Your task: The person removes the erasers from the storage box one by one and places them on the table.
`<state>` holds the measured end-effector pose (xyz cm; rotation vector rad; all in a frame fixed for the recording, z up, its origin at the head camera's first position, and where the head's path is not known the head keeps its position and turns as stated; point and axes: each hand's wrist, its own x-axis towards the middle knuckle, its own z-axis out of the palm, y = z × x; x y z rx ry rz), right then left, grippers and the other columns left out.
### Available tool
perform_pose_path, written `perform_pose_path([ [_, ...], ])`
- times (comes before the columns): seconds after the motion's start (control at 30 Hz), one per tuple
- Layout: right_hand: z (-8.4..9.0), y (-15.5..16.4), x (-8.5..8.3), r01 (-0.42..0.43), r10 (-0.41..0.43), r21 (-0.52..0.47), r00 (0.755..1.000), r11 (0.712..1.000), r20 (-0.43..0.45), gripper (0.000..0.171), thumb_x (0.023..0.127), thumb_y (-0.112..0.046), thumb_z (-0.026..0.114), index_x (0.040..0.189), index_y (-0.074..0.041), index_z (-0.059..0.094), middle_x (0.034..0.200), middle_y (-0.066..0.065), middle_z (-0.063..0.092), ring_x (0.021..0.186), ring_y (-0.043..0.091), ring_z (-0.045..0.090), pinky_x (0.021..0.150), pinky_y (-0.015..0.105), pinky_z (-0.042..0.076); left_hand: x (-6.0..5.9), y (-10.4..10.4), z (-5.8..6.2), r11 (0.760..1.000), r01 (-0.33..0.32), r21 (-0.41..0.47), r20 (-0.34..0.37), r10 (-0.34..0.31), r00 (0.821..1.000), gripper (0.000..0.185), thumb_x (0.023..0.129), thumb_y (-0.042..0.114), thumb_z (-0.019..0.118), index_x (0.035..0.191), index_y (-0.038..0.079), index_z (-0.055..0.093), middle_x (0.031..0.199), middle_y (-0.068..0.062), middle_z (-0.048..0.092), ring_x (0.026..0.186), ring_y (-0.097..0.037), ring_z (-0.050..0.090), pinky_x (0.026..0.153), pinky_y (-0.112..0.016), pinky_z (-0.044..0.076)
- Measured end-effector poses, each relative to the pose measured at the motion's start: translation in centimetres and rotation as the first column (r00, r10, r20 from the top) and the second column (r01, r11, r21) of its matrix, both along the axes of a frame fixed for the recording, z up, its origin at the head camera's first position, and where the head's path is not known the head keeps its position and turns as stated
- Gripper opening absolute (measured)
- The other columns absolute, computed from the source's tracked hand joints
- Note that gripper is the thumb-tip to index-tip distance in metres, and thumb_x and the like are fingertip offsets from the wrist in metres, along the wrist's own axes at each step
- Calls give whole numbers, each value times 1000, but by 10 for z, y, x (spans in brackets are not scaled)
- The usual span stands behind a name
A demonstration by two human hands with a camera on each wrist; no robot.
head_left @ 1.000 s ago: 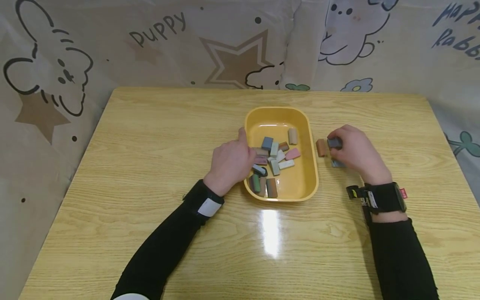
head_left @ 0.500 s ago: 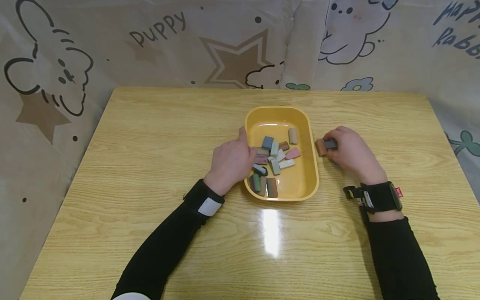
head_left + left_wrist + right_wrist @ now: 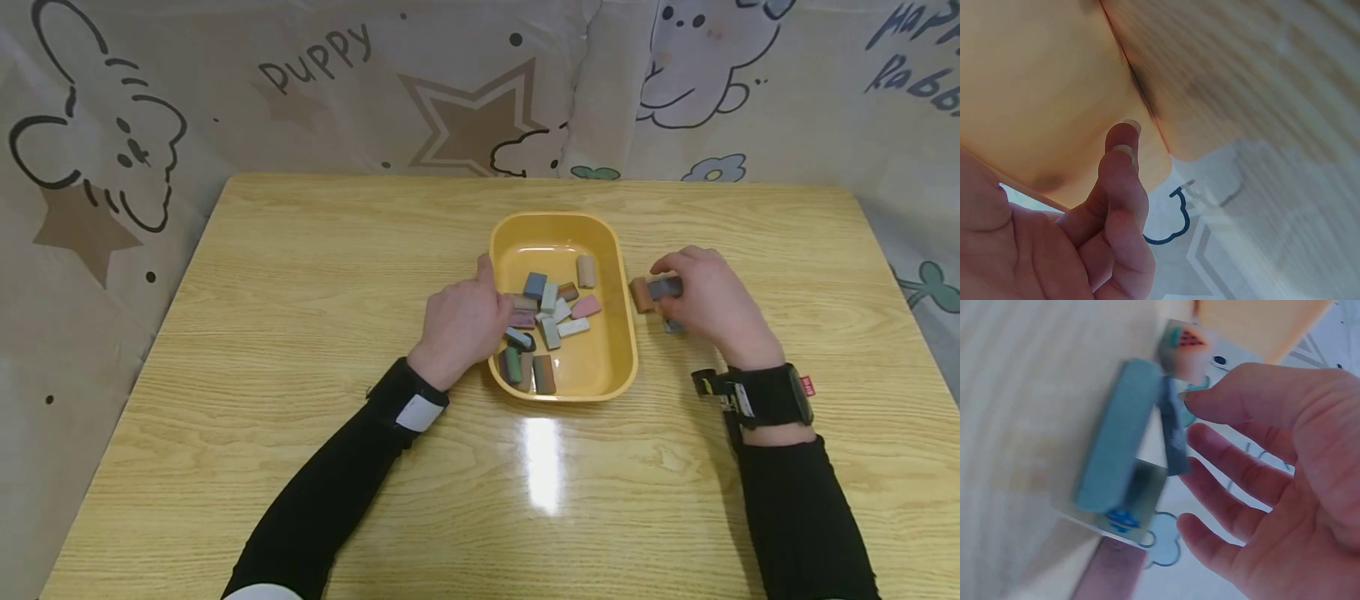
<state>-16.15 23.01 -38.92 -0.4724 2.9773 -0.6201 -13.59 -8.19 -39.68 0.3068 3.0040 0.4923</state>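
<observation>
My right hand (image 3: 712, 304) pinches a grey block (image 3: 665, 288) just right of the tray (image 3: 622, 275), above the tabletop (image 3: 300, 275); its long axis runs left to right, one end touching the brown block (image 3: 640, 295), which lies pointing away from me. My left hand (image 3: 461, 321) rests with relaxed fingers against the tray's left rim, holding nothing.

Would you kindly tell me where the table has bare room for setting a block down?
The table is bare left of the left hand and along the near edge. It is crowded inside the yellow tray and between it and the right hand.
</observation>
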Motion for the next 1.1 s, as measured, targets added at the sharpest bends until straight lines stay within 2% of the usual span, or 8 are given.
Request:
perform_pose_path([
  [0.3,28,-20,16,-30,24,-60,995,998,-97,24,92,-12,66,112,1,68,112,17,63,105,37,56,91,53,43,0,0,-1,1000,5,5,-8,-5,1000,62,100,28,44,147,-10,33,59,-3,51,47,-19,51,42,-31,38],
  [0.4,35,-32,23,-54,46,-61,991,997,-126,22,93,-13,65,111,0,69,110,15,65,100,33,59,87,50,46,0,0,-1,1000,3,3,-7,-3,1000,61,100,28,44,147,-10,33,59,-3,51,48,-19,51,42,-31,39],
  [0.5,37,-45,29,-113,107,-31,981,993,-160,21,90,-7,65,110,0,69,107,15,67,94,31,59,82,47,49,0,0,-1,1000,3,4,-6,-3,1000,61,100,28,44,147,-10,33,60,-3,52,48,-19,51,42,-32,39],
  [0.7,28,-72,39,-259,260,25,951,965,-165,22,85,-6,73,107,-2,70,103,12,67,92,29,62,77,44,51,0,0,0,1000,6,12,-4,-5,1000,61,100,28,44,147,-10,33,60,-3,52,47,-19,51,42,-31,38],
  [0.73,26,-77,41,-279,281,36,947,960,-156,22,85,-7,74,106,-3,70,105,11,67,95,29,63,82,49,50,0,0,0,1000,6,15,-6,-6,1000,61,100,28,45,147,-10,33,60,-3,52,47,-19,51,42,-31,38],
  [0.9,7,-97,47,-411,412,37,900,911,-142,21,83,-9,76,103,-4,71,105,9,65,95,28,61,84,45,49,0,-1,0,1000,8,21,-4,-8,1000,60,101,28,45,146,-10,34,60,-3,52,46,-18,50,41,-31,37],
  [1.0,-3,-103,48,-468,466,24,872,883,-151,21,82,-9,76,101,-5,71,100,7,62,91,26,55,81,39,46,0,-1,0,1000,8,17,4,-8,1000,61,101,29,44,147,-10,33,60,-2,52,46,-18,50,41,-31,37],
  [1.1,-8,-105,49,-483,479,20,861,875,-170,20,81,-9,76,100,-6,70,99,7,59,90,26,52,82,40,43,0,-1,0,1000,9,13,-1,-9,1000,61,101,29,45,146,-10,33,60,-2,51,46,-18,50,41,-31,37],
])
